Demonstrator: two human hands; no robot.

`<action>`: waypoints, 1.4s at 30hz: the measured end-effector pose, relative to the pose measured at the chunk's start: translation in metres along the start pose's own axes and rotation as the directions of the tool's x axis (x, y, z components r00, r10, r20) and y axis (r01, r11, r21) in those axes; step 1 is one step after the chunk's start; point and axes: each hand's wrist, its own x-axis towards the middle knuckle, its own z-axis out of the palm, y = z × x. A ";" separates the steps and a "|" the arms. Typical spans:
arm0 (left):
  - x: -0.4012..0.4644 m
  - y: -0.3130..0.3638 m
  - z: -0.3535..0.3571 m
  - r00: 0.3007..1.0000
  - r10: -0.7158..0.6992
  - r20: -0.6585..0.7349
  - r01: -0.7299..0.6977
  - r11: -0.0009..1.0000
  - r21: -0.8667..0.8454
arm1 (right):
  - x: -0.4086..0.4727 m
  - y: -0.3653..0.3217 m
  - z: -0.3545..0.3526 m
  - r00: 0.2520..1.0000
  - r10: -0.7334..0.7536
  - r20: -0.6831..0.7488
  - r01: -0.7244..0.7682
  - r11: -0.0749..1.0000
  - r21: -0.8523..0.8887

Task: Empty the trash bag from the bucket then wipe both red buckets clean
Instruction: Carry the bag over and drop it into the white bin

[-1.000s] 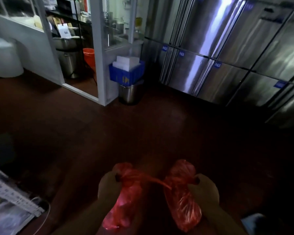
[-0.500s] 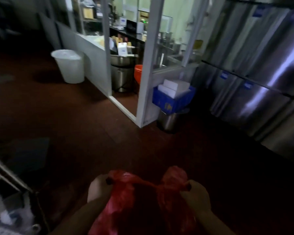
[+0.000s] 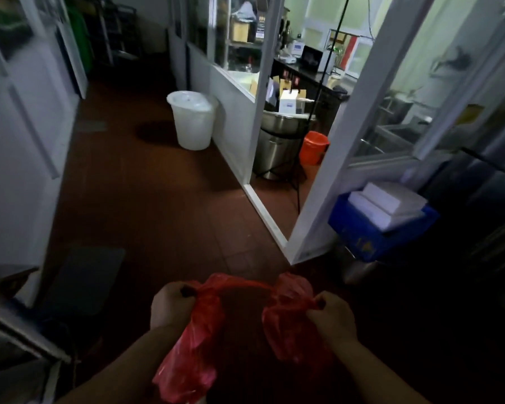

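We have our left hand (image 3: pixel 171 306) clenched round one gathered edge of the red trash bag (image 3: pixel 199 330), and our right hand (image 3: pixel 331 317) gripping the opposite edge, so the bag's mouth is stretched open between them, near us and low in the scene. The plastic hangs slack below each fist, and we cannot tell whether anything is inside. Under the bag lies dark red floor (image 3: pixel 158 199); no bucket shows directly beneath it.

We judge the bag is already out of its bucket, though whether it has been emptied is not shown. Farther off to the right, through the white-framed doorway (image 3: pixel 277 225), an orange-red bucket (image 3: pixel 314 147) stands on the floor beside a steel bin (image 3: pixel 274 150); only one such bucket is visible. We see no cloth, so the wiping appears not yet begun. A white pail (image 3: pixel 191 123) stands far left of the partition.
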 end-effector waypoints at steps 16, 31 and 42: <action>0.397 0.071 0.036 0.986 -0.071 -0.153 0.086 0.992 0.088 | 0.396 -0.178 0.073 0.983 -0.139 0.121 0.142 0.990 -0.013; 0.761 0.163 0.048 0.926 -0.217 -0.307 0.244 0.969 0.050 | 0.803 -0.381 0.132 0.874 -0.393 0.287 0.423 0.905 -0.047; 1.069 0.169 0.028 0.920 -0.246 -0.305 0.260 0.966 0.004 | 1.032 -0.540 0.224 0.896 -0.326 0.300 0.368 0.925 -0.092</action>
